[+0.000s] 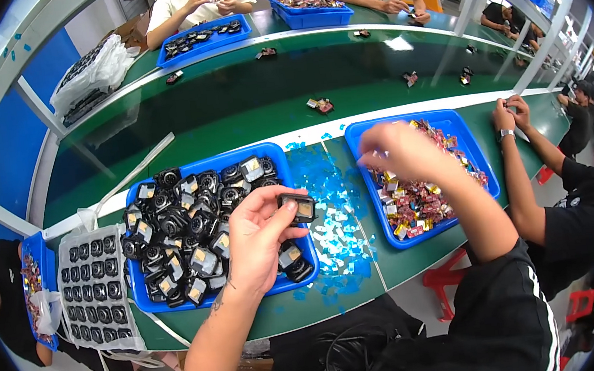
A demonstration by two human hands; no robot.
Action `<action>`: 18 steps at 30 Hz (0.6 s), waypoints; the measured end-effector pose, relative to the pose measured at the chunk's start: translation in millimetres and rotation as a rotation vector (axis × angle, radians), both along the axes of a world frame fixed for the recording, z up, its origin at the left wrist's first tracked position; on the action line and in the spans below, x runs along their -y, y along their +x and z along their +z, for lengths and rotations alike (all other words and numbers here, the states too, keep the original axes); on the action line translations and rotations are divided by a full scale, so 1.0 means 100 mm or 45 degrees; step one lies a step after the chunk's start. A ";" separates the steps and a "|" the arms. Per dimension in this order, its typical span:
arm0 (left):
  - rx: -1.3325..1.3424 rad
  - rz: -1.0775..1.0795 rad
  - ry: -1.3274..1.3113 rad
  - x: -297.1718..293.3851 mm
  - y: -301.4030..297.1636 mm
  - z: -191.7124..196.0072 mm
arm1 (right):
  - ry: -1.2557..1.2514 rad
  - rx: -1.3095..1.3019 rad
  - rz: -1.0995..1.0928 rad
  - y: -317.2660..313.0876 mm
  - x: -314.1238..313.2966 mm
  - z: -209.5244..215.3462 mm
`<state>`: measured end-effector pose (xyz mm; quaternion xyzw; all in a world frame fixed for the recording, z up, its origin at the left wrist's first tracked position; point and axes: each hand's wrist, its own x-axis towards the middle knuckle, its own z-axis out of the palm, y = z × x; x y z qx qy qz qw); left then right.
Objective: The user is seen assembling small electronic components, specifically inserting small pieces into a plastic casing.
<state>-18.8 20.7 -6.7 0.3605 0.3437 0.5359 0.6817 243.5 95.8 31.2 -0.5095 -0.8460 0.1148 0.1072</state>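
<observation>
In the head view, your left hand (258, 242) pinches a black case (306, 209) between thumb and fingers, a tan patch on its upper face, above the near right part of a blue tray (281, 159). Beneath and to the left of that hand, the tray brims with a jumble of more cases (203, 223), many with pale patches showing.

Your right hand (400, 150), blurred, hangs over the far left part of a second blue tray (472, 139), heaped with small red, yellow and silver parts (416, 214); whether its fingers are parted or together, or hold anything, you cannot tell from here.

Between your two hands, bright blue scraps (337, 239) litter the green table (400, 267). Well to the left of your left hand, a white moulded tray (91, 303) carries black pieces in neat rows, a pale strap (138, 175) lying beyond it.

Ahead of both hands, a green belt (222, 92) bears scattered small parts, one cluster (320, 105) just beyond the gap between the trays. Farther out, two co-workers sit at blue trays, hands raised at their work. To the right of your right hand, another co-worker in black (575, 229) wears a wristwatch (506, 133).
</observation>
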 end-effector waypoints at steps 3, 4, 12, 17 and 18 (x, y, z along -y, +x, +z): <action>-0.023 -0.077 -0.039 0.00 0.01 -0.04 | -0.080 0.379 -0.080 0.47 -0.15 -0.08; -0.002 -0.087 -0.049 -0.01 0.02 -0.03 | -0.119 0.317 -0.045 0.52 -0.18 -0.12; -0.068 -0.107 -0.014 0.00 0.10 -0.06 | -0.033 0.244 -0.080 0.59 -0.05 -0.18; 0.098 -0.029 -0.046 0.05 0.12 -0.03 | -0.030 0.066 0.039 0.66 -0.08 -0.22; 0.055 -0.032 -0.036 0.06 0.11 -0.02 | -0.047 -0.165 -0.086 0.62 -0.04 -0.19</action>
